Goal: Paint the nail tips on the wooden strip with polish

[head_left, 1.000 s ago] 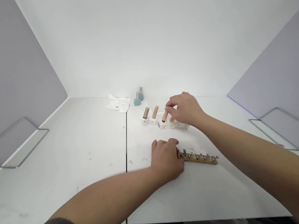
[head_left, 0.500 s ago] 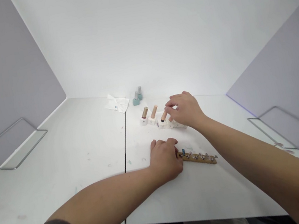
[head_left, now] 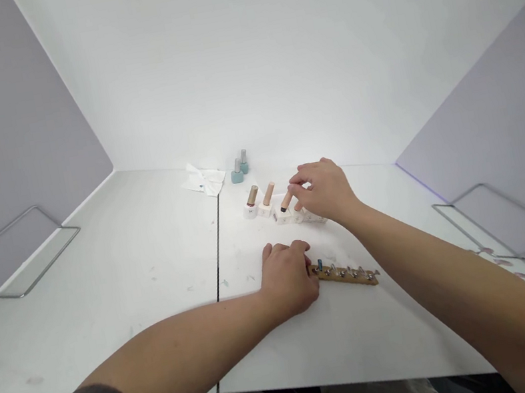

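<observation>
My left hand (head_left: 288,278) lies on the white table with its fingers curled, pressing the left end of a brown wooden strip (head_left: 346,273) that carries a row of small metal studs. My right hand (head_left: 321,189) reaches farther back, fingers pinched on the tan wooden cap (head_left: 286,201) of a small white bottle (head_left: 283,216) in a row of bottles. Two more white bottles with wooden caps (head_left: 258,201) stand just left of it. Others in the row are hidden under my right hand.
Two teal bottles with grey caps (head_left: 239,168) stand near the back wall, beside a crumpled white tissue (head_left: 201,180). Bent wire frames lie at the far left (head_left: 14,257) and far right (head_left: 503,218). A dark seam (head_left: 217,248) splits the tabletop.
Both hands stay in place on the strip and the bottle cap. Only the view has drifted slightly, shifting everything up a little.
</observation>
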Demonstrator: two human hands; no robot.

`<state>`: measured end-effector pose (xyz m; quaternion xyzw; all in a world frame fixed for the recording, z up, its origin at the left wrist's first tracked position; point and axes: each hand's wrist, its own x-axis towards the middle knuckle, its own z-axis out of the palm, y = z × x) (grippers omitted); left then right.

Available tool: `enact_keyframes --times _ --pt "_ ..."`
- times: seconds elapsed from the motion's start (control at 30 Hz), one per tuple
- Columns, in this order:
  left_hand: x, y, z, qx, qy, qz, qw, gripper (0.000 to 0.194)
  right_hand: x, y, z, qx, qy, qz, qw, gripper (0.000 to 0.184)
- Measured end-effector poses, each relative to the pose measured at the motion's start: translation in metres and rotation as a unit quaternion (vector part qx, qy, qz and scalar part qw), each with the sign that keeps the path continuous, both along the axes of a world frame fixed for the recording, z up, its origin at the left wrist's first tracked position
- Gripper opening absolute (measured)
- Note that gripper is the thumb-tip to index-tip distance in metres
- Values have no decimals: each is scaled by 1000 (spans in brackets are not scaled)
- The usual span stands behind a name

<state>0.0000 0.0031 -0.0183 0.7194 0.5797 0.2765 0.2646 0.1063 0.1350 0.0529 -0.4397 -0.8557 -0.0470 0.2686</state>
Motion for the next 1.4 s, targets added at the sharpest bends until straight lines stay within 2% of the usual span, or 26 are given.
enact_keyframes --times 0.33,0.47,0.53,0.67,0.8,0.93,1.03,1.17,1.3,1.4 --pt "0 0 -1 7 1 -2 1000 44 2 2 -3 1 -2 4 1000 18" --pt "0 0 -1 4 -1 0 1000 44 2 -1 2 3 -4 4 1000 18" --pt "0 -1 0 3 -2 0 1000 44 3 -6 9 -6 27 -2 1000 18" --pt "-1 -1 0 -3 -6 -3 1000 45 10 -13 24 -82 107 5 991 20" --pt "-1 0 0 0 -5 -3 1000 45 27 -17 31 -61 205 -67 975 9" --pt "-1 0 3 -1 4 -3 1000 44 53 -33 32 -60 276 -122 951 12" --pt "-1 -1 6 -15 11 -2 1000 43 71 -55 27 -77 337 -124 930 10" --pt "-1 -2 8 -17 11 4 1000 43 88 -80 7 -163 401 -115 894 8" --pt "-1 -3 11 -20 18 8 1000 43 98 -87 -19 -201 430 -120 872 9" --pt "0 -4 13 -25 28 15 999 44 101 -84 -30 -229 432 -108 865 9"
